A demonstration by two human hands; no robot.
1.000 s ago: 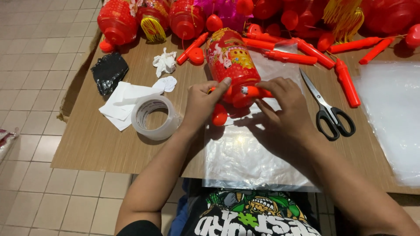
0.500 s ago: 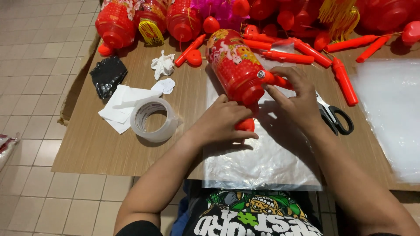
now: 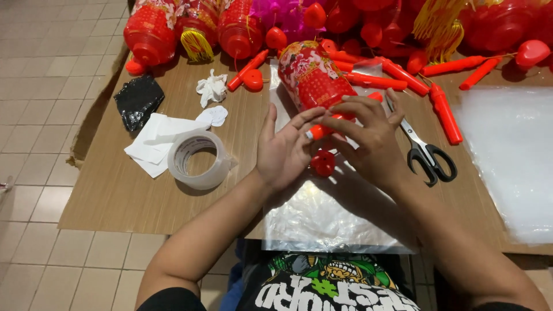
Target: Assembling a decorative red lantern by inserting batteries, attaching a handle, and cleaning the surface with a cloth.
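Two hands meet over the clear plastic sheet (image 3: 322, 222) nearest me; I see my left hand (image 3: 285, 152) spread open, fingers straight, its fingertips against the orange handle (image 3: 320, 131) without closing on it; my right hand (image 3: 371, 138) is half curled, fingers bent down on the handle and the lower end of the red lantern (image 3: 314, 78). A red cap (image 3: 322, 163) sits between the palms, on the sheet. The lantern lies tilted on the sheet, not yet inside any wrap, so I judge the packing barely begun; the tape roll (image 3: 199, 159) to the left and the scissors (image 3: 426, 152) to the right lie untouched. Farther off, loose orange sticks (image 3: 446, 112) and a row of lanterns (image 3: 196, 29) wait along the table's (image 3: 115, 190) far edge.
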